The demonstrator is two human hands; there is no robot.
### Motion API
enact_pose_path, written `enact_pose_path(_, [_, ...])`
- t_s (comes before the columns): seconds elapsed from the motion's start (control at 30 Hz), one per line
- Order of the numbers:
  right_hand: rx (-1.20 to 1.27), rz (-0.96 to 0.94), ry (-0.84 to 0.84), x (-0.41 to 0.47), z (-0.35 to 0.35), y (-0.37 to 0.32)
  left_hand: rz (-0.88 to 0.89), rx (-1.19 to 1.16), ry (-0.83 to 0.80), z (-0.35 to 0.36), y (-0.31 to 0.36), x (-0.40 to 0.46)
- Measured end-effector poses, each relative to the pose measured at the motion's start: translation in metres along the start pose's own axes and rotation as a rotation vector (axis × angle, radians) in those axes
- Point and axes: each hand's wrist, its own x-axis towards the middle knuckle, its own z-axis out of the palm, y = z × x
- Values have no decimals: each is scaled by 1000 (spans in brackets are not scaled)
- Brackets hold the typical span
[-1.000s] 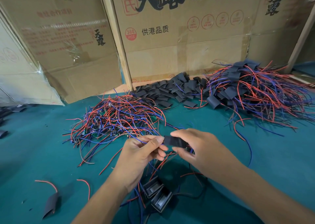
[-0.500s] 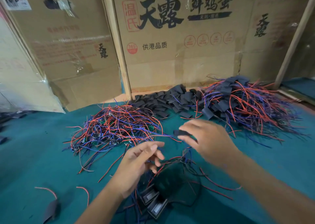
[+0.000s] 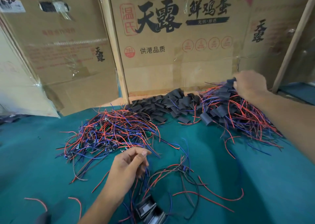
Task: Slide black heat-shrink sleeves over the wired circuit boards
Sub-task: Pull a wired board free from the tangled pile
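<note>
Work looks roughly midway: right hand (image 3: 250, 85) pinches a sleeved board (image 3: 230, 81) atop the finished pile (image 3: 238, 111), left hand (image 3: 127, 169) hangs loosely curled, and unsleeved wired boards (image 3: 109, 135) plus loose sleeves (image 3: 163, 104) remain.

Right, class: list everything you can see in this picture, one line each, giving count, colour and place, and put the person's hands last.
Table cloth: one, teal, under everything.
Unsleeved wired boards: one tangled heap, red and blue wires with green boards, centre left.
Loose sleeves: one pile, black, rear centre by the cartons.
Sleeved boards: one heap, black with red and blue wires, rear right.
Stray wired pieces: several, red, blue and black, near centre.
Cardboard cartons: several, brown with black print, along the back.
Left hand: near centre, fingers loosely curled; whether it holds any wire is unclear.
Right hand: rear right, grip on a black sleeved piece atop the heap.
</note>
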Motion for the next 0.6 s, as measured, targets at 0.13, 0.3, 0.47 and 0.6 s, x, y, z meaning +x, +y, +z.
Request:
enact_pose_path(0.13, [-1,37,26,-10,8,3,1,16,2,0,-1,0])
enact_pose_path(0.3, [245,-13,203,-48,-8,-34,52,193,-24,-3,0,0])
enact_pose_path(0.47, [735,-107,91,-144,-17,-102,156,732,86,-19,-4,6])
enact_pose_path(0.6, [905,-128,39,-210,-14,-137,126,851,159,-34,-7,11])
